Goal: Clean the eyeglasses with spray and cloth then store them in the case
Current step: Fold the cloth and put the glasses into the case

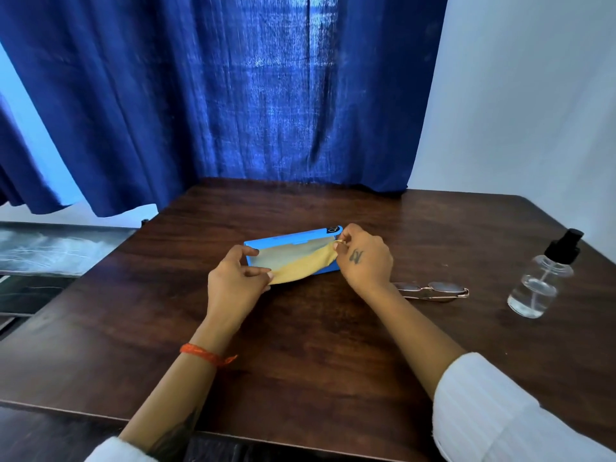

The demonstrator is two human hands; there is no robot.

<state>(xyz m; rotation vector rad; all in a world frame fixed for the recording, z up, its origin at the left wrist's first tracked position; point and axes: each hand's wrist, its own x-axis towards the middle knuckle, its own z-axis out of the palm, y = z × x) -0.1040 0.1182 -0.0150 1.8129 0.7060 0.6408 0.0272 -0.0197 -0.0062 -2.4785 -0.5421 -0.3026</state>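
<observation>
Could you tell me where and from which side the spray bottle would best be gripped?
Probably around the clear round body of the spray bottle, below the black pump head, coming from its left with the right hand. It stands upright and apart from the eyeglasses, so the sides are free.

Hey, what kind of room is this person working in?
Probably a room in a home, set up as a simple work spot. A dark wooden table stands against a plain white wall, and a blue curtain hangs behind it, with light coming through as if over a window.
</observation>
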